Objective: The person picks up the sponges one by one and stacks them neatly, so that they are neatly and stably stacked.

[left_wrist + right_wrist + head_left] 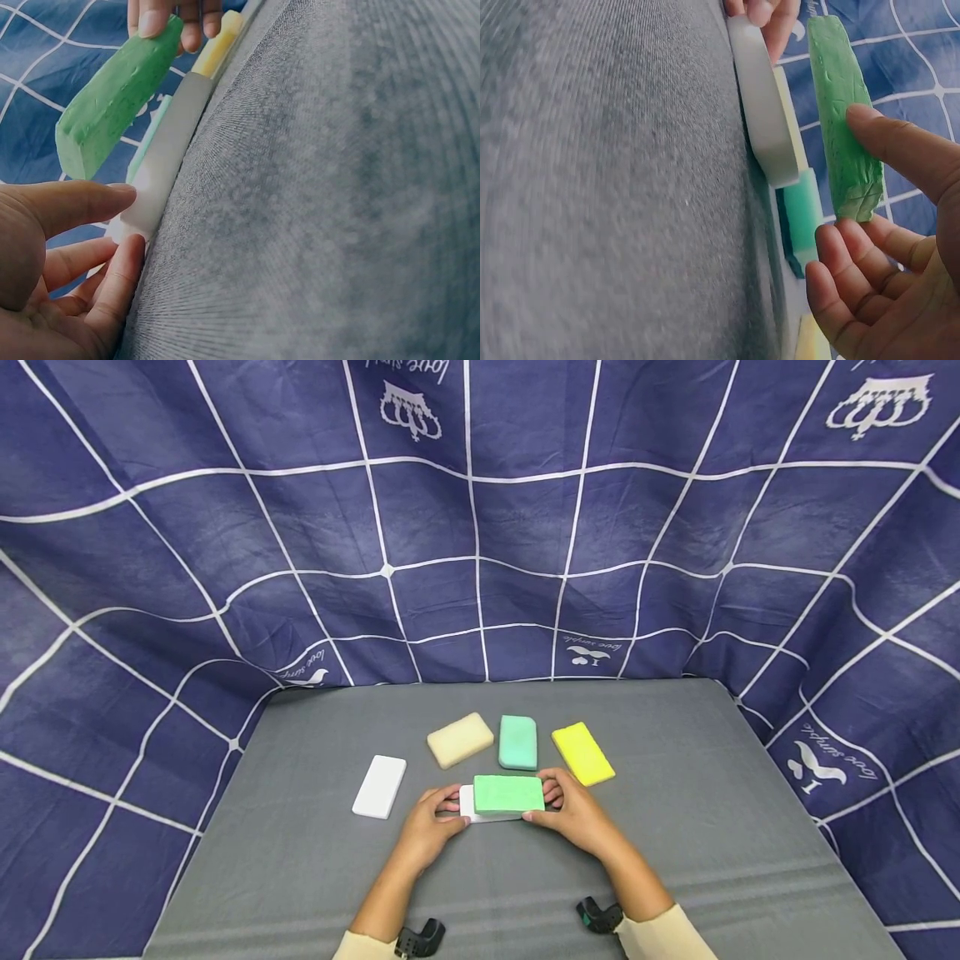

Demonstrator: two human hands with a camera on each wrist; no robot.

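In my head view, the green block sits over the white block, both long axes running left to right, with the white block showing at its left end and near edge. The right hand is the nearer to the green block, pinching its right end; the left hand pinches the white block's left end. Beyond the white block I count a cream block, a teal block and a yellow block; a second white block lies to its left.

My left wrist view settles the height: the green block is clear above the white block, a gap between them, while the white block lies on the table.

From the right wrist view, I see the thumb pressed on the green block's side, fingers at its end. The colour is bright green, the side creased and pitted, the end roughly wrinkled; its top looked smooth from the head.
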